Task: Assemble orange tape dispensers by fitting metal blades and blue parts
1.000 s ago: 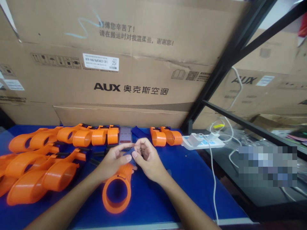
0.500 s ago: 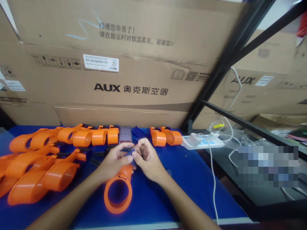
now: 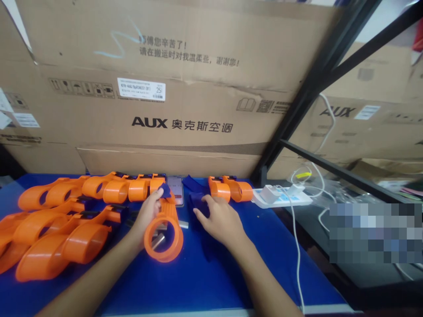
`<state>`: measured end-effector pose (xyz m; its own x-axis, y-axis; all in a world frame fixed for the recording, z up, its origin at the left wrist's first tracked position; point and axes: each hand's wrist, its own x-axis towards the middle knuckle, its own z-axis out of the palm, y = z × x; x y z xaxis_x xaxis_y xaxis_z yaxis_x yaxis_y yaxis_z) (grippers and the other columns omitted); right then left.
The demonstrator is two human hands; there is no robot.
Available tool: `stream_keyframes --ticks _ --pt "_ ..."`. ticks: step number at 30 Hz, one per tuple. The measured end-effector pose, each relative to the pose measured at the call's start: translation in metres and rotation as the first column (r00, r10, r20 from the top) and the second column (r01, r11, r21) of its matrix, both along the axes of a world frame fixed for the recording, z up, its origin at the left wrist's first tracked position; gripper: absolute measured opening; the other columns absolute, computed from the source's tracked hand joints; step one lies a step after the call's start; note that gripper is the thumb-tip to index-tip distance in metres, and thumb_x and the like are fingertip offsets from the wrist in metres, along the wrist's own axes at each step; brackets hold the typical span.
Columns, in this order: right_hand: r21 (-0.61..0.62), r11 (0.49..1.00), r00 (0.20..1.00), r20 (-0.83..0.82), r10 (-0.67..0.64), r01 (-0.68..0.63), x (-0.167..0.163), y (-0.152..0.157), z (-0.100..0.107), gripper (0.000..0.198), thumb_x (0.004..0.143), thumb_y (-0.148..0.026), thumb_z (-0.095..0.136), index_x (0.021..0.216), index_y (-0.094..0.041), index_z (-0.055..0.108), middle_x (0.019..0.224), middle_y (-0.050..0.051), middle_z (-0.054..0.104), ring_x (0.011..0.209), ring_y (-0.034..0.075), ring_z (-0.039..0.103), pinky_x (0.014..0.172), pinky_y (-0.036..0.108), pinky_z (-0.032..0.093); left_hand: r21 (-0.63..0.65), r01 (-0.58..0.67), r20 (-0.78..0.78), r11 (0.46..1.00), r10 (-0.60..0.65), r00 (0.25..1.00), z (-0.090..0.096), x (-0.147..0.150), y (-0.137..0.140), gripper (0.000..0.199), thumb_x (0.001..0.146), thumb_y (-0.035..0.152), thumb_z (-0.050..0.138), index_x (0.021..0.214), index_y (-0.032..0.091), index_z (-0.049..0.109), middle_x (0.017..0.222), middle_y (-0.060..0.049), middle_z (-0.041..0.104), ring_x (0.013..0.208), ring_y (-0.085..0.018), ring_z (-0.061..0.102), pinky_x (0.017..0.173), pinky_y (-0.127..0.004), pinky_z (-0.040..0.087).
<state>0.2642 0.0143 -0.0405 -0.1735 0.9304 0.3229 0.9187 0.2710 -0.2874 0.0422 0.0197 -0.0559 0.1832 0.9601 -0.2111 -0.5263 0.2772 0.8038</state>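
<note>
A large cardboard carton (image 3: 181,105) printed "AUX" stands behind a blue worktop (image 3: 264,255), with a slanting black metal post (image 3: 309,94) at its right. Orange plastic ring pieces (image 3: 87,242) fill the worktop's left side; a pair of the same kind (image 3: 220,192) lies near a white power strip (image 3: 279,200). The left hand (image 3: 148,215) has its fingers closed on the blue end of an orange ring-ended handle (image 3: 166,212), ring toward the person, in the worktop's middle. The right hand's (image 3: 223,220) fingers are bent beside a dark-blue piece (image 3: 197,202); whether they grip it I cannot tell. A smartphone (image 3: 175,187) lies behind the handle, and small metal strips (image 3: 157,242) show through the ring.
</note>
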Motion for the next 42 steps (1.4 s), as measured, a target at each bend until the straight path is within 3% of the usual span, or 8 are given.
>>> stream_keyframes --ticks 9,16,20,24,30,35,39,42 --pt "-0.092 0.996 0.986 0.166 0.008 0.007 -0.006 -0.001 -0.002 0.018 0.093 -0.026 0.056 0.105 -0.019 0.067 0.105 0.015 0.070 0.093 0.031 0.069 0.068 0.035 0.046 -0.027 0.066 0.002 0.997 -0.066 0.998 0.008 -0.004 -0.002 0.068 0.083 0.064 0.061 0.114 0.004 0.070 0.055 -0.007 0.066 0.045 -0.020 0.059 0.047 -0.029 0.046" --pt "0.105 0.993 0.992 -0.119 -0.043 0.056 -0.004 -0.002 0.009 0.020 0.095 -0.028 0.054 0.102 -0.019 0.070 0.101 0.014 0.075 0.096 0.033 0.070 0.080 0.042 0.053 -0.038 0.014 0.091 0.999 -0.010 0.996 0.006 -0.006 -0.003 0.064 0.085 0.060 0.062 0.114 0.004 0.071 0.071 -0.011 0.074 0.052 -0.018 0.063 0.052 -0.027 0.048" --pt "0.148 0.969 0.792 -0.559 0.246 -0.197 -0.009 -0.004 0.008 0.029 0.099 -0.035 0.054 0.122 -0.023 0.068 0.114 0.009 0.076 0.103 0.028 0.072 0.093 0.043 0.056 0.035 -0.036 0.150 0.999 0.031 0.988 0.008 -0.003 -0.009 0.059 0.087 0.053 0.063 0.130 0.012 0.063 0.090 -0.012 0.079 0.062 -0.021 0.069 0.058 -0.030 0.053" --pt "0.102 0.911 0.608 -0.714 0.347 -0.400 -0.019 -0.005 0.003 0.034 0.101 -0.038 0.054 0.130 -0.025 0.066 0.125 0.007 0.073 0.118 0.027 0.068 0.103 0.046 0.054 0.087 0.008 0.177 0.996 -0.023 0.984 0.005 -0.004 -0.012 0.063 0.088 0.054 0.061 0.137 0.015 0.058 0.098 -0.014 0.080 0.076 -0.028 0.074 0.065 -0.036 0.057" --pt "0.071 0.953 0.766 -0.579 0.280 -0.295 -0.026 -0.011 -0.003 0.046 0.103 -0.041 0.049 0.146 -0.027 0.055 0.145 0.011 0.060 0.137 0.031 0.054 0.118 0.055 0.038 0.175 0.019 0.246 0.984 -0.062 0.967 -0.002 -0.012 -0.013 0.063 0.088 0.052 0.061 0.140 0.017 0.057 0.105 -0.015 0.079 0.098 -0.033 0.075 0.084 -0.042 0.058" --pt "0.024 0.942 0.765 -0.578 0.285 -0.334 -0.028 -0.015 -0.004 0.062 0.098 -0.051 0.059 0.153 -0.028 0.047 0.156 0.011 0.050 0.145 0.034 0.044 0.119 0.059 0.034 0.209 0.059 0.264 0.976 -0.114 0.958 -0.001 -0.013 -0.017 0.066 0.088 0.053 0.061 0.142 0.016 0.054 0.108 -0.016 0.079 0.111 -0.035 0.071 0.091 -0.045 0.056" --pt "0.020 0.923 0.737 -0.595 0.320 -0.385 -0.027 -0.015 -0.002 0.062 0.100 -0.048 0.056 0.156 -0.024 0.042 0.120 0.011 0.073 0.111 0.030 0.069 0.099 0.052 0.054 0.223 0.040 0.249 0.974 -0.096 0.964 -0.003 -0.010 -0.015 0.064 0.088 0.052 0.060 0.142 0.018 0.055 0.112 -0.015 0.078 0.107 -0.035 0.072 0.089 -0.045 0.057" --pt "-0.044 0.867 0.711 -0.595 0.376 -0.496 -0.025 -0.016 0.002 0.061 0.105 -0.038 0.046 0.162 -0.027 0.027 0.085 0.001 0.071 0.078 0.020 0.069 0.079 0.040 0.058 0.175 0.025 0.248 0.984 -0.069 0.966 0.000 -0.008 -0.013 0.063 0.089 0.053 0.059 0.140 0.017 0.057 0.111 -0.015 0.078 0.102 -0.034 0.073 0.084 -0.042 0.059"
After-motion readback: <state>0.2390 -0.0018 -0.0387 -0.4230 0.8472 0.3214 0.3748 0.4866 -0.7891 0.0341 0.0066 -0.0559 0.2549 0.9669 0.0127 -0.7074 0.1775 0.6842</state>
